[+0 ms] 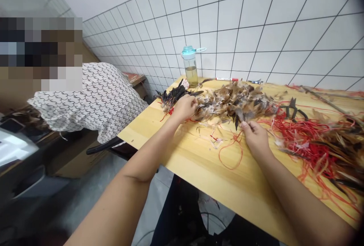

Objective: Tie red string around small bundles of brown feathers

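Head view | left hand (185, 107): fingers curling narrowly beside black feathers (174, 95), cannot tell if holding | right hand (256, 136): thumb and forefinger pinching brown feathers (230, 100) | brown feathers: lying toward table's (184, 155) far edge

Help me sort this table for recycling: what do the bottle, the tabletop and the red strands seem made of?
Bottle: probably clear plastic, smooth and see-through; glass is possible.
Tabletop: wood or wood-look laminate, with a soft sheen and faint grain streaks.
Red strands: likely cord or yarn, thin and limply tangled; the fibre can't be told.
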`<move>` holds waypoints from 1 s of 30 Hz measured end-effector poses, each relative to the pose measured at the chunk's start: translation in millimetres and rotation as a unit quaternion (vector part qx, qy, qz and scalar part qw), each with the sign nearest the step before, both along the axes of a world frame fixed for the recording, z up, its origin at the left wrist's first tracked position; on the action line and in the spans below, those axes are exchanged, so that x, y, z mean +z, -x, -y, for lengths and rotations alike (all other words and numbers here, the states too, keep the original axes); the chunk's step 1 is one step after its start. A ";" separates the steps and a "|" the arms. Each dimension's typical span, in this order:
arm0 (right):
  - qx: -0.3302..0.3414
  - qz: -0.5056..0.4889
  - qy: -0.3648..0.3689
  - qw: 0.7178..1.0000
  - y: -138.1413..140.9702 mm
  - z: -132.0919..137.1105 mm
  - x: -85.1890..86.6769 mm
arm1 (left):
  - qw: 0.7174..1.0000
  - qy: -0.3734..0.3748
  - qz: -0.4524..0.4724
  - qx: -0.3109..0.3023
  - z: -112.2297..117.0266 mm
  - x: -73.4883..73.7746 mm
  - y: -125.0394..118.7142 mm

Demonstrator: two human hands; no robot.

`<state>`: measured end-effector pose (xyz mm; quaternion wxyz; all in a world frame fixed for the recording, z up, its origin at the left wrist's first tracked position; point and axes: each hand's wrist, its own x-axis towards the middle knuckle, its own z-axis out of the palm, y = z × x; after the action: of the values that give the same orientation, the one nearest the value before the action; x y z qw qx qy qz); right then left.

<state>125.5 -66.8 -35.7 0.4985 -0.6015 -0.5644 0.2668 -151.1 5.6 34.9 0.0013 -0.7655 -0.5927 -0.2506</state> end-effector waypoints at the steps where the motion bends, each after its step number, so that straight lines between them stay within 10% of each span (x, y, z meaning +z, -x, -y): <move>1: -0.003 0.001 0.004 1.000 -0.1 0.4 0.3 | 1.000 0.003 -0.001 0.005 -3.7 -0.9 -4.3; 14: 0.007 0.009 0.011 1.000 7.4 -0.7 6.3 | 1.000 0.004 0.002 -0.011 -14.5 -44.2 -2.2; 21: 0.002 0.019 0.026 0.999 9.8 1.4 8.8 | 0.992 -0.109 0.034 -0.051 -15.6 -39.1 -2.4; 30: 0.051 -0.137 0.067 0.987 25.9 12.5 14.6 | 0.915 -0.286 0.081 -0.272 34.9 -15.6 -51.4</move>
<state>99.6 -79.3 -21.1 0.5152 -0.5623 -0.5015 0.4086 -99.6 -29.3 19.3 0.1035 -0.8413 -0.2626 -0.4611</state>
